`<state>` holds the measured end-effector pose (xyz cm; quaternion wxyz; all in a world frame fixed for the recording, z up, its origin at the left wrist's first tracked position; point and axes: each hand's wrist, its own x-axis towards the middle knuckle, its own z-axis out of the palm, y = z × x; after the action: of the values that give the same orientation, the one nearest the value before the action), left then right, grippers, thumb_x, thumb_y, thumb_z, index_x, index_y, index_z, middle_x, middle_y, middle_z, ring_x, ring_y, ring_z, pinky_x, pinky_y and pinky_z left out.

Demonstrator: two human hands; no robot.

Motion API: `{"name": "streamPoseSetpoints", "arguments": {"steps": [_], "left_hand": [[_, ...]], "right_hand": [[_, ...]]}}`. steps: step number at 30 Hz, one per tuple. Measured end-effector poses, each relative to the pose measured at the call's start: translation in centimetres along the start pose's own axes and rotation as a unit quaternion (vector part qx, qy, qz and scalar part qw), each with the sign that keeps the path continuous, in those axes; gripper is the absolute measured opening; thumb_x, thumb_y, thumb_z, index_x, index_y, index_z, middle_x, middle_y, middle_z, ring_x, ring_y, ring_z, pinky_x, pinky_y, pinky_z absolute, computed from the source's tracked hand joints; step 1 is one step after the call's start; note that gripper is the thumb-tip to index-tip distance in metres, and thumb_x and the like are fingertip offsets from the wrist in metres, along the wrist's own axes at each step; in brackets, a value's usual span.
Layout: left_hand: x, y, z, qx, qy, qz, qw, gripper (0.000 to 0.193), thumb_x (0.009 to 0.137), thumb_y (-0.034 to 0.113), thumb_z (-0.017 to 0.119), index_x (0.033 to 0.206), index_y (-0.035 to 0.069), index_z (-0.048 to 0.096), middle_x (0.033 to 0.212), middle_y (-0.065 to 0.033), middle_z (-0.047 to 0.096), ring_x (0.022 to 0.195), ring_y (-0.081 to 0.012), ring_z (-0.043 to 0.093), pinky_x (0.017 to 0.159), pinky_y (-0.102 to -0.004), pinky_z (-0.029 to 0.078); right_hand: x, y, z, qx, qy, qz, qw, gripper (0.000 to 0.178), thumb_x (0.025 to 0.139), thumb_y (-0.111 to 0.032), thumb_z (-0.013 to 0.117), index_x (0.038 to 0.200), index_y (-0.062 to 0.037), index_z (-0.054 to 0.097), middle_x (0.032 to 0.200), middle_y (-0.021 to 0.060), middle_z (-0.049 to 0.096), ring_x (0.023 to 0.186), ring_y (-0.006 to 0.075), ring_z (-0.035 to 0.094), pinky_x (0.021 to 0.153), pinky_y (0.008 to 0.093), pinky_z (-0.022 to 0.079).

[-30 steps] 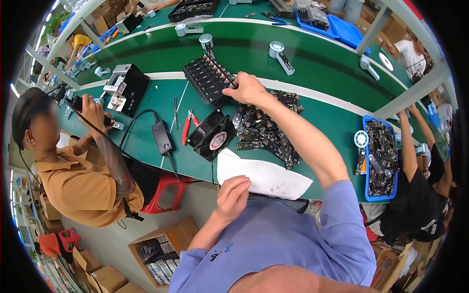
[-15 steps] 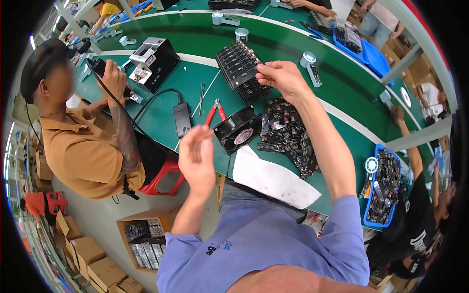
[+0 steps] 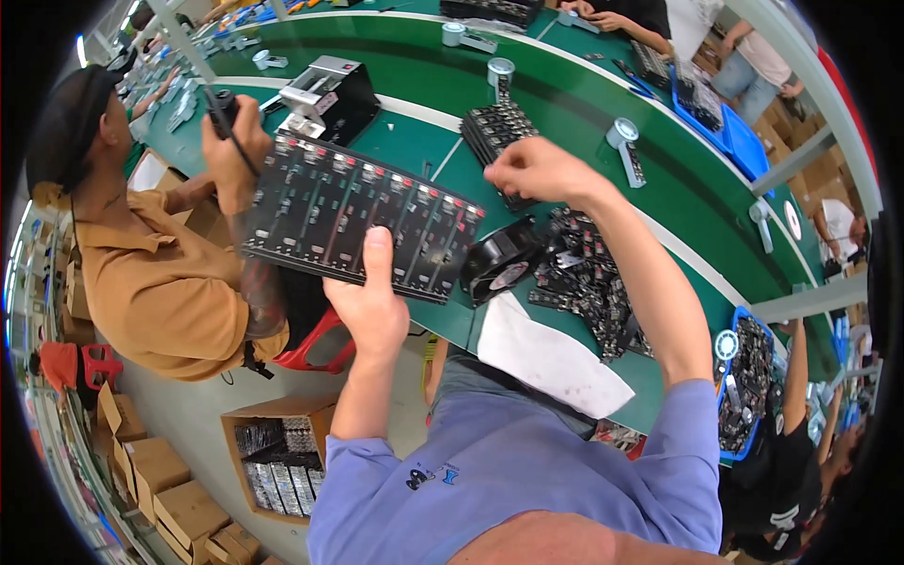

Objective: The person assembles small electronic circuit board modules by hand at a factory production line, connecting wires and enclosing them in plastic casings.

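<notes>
While the left hand (image 3: pixel 369 306) clasps its near edge, thumb flat on the face and fingers underneath, the black circuit-board panel (image 3: pixel 353 212) hangs above the near left edge of the table. It looks light and stiff, yet probably fragile: bending could crack it along the lines between its narrow strips, and small metal parts line its far edge, so the plain rims seem the best hold. Its face appears smooth and perhaps slightly slippery. To the right, the right hand (image 3: pixel 544 172) has its fingertips drawn together at a stack of similar panels (image 3: pixel 499 132); whether they pinch anything, I cannot tell. Nearer lie a boxy black fan (image 3: pixel 504 259), a jagged heap of slim boards (image 3: pixel 589 282) and a limp, smudged white sheet (image 3: pixel 546 353), all on the smooth green table (image 3: pixel 419 146).
</notes>
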<state>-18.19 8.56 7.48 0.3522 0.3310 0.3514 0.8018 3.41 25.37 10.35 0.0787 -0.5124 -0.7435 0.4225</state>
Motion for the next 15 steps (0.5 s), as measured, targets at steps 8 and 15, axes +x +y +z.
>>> {"name": "streamPoseSetpoints", "arguments": {"steps": [8,15], "left_hand": [[-1.3,0.5,-2.2,-0.033,0.008,-0.037,0.999,0.025,0.103,0.009,0.065,0.125,-0.004,0.063,0.116,-0.0078,0.07,0.1,-0.0122,0.066,0.091,-0.0296,0.054],[-2.3,1.3,-3.2,-0.068,-0.023,-0.072,0.995,0.026,0.105,0.012,0.062,0.126,-0.004,0.063,0.115,-0.0085,0.07,0.099,-0.0123,0.067,0.089,-0.0294,0.055]], "right_hand": [[8.1,-5.1,10.2,-0.415,-0.135,0.114,0.892,0.05,0.095,-0.04,0.064,0.134,-0.0089,0.071,0.138,0.0087,0.069,0.115,0.0336,0.072,0.081,0.0599,0.061],[9.2,-4.5,11.2,-0.303,-0.127,0.18,0.927,0.056,0.084,-0.051,0.074,0.12,-0.0089,0.077,0.115,0.0063,0.078,0.097,0.0219,0.077,0.085,0.0434,0.062]]}}
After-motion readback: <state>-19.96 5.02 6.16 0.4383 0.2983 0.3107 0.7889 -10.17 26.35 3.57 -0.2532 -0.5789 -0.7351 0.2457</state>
